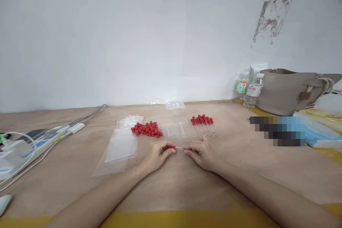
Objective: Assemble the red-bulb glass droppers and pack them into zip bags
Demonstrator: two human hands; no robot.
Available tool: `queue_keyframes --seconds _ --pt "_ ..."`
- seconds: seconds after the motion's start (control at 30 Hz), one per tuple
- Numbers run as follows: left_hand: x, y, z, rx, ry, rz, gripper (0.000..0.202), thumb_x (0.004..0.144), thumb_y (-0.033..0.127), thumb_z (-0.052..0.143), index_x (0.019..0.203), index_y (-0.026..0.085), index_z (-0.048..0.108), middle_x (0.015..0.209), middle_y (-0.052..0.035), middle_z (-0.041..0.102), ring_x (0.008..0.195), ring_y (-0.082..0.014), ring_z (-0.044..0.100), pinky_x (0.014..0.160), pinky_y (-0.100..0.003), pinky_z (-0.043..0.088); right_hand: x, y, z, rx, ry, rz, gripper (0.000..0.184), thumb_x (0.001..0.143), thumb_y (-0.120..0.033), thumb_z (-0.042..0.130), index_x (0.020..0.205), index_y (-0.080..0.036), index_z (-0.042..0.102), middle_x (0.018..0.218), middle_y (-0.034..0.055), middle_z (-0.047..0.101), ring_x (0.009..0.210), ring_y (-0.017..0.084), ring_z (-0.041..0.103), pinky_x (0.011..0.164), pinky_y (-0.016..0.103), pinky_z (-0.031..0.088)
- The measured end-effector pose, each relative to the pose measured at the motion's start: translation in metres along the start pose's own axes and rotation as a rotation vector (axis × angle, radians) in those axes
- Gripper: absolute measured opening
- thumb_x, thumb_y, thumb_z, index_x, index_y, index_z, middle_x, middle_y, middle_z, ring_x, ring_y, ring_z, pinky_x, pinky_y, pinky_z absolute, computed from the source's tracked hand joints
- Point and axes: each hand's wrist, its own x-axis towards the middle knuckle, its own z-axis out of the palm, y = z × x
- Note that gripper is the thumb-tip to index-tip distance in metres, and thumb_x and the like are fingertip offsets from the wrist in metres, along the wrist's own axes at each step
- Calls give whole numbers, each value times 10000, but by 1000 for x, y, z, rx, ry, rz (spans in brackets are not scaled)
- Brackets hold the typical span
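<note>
My left hand pinches a red rubber bulb, mostly covered by the fingers. Between finger and thumb of my right hand is a thin clear dropper tube, whose left end meets the bulb's mouth; how deep it sits inside cannot be seen. Beyond my left hand lies a heap of loose red bulbs. A row of bare clear tubes stretches to its right. Farther right are several droppers with red bulbs on their tubes, side by side, bulbs toward the wall.
Clear plastic bags lie flat left of the bulbs, and another small bag lies by the wall. A power strip with cables occupies the left. Two bottles, a grey handbag and a blue package are at right.
</note>
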Motion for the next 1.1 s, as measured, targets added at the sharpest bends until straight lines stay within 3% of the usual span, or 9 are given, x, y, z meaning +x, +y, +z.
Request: queue_keyframes --seconds 0.3,0.6,0.9,1.03,1.1 --pt "-4 8 -2 106 -57 105 152 824 256 486 817 166 608 751 -17 619 685 -123 547 626 -222 411 1 -3 -7 -67 -55 -75 208 850 -246 432 887 -250 637 806 -2 674 668 118 555 711 305 215" --pt "-5 7 1 187 -83 171 161 827 276 468 814 153 571 734 -28 582 672 -128 515 610 -233 400 1 -10 0 -127 -65 -71 247 860 -234 375 786 -189 606 679 4 626 593 104 478 687 298 198" --pt "-7 8 4 205 -133 210 162 837 267 447 841 160 569 739 -30 581 664 -127 520 607 -235 413 2 -11 2 -148 -184 -66 298 880 -243 306 677 -167 511 639 -10 586 567 102 449 667 286 234" --pt "-6 6 1 185 -66 194 154 825 262 473 931 174 541 841 -44 580 766 -151 538 677 -262 436 3 -17 -3 -108 -180 -68 293 888 -236 273 737 -174 517 695 11 588 650 127 494 694 295 291" --pt "-6 4 -2 184 16 161 294 792 270 521 1068 181 474 966 -66 541 861 -174 520 720 -285 441 2 -16 -6 -53 -134 -56 260 883 -216 273 845 -186 528 796 31 599 748 145 515 722 298 322"
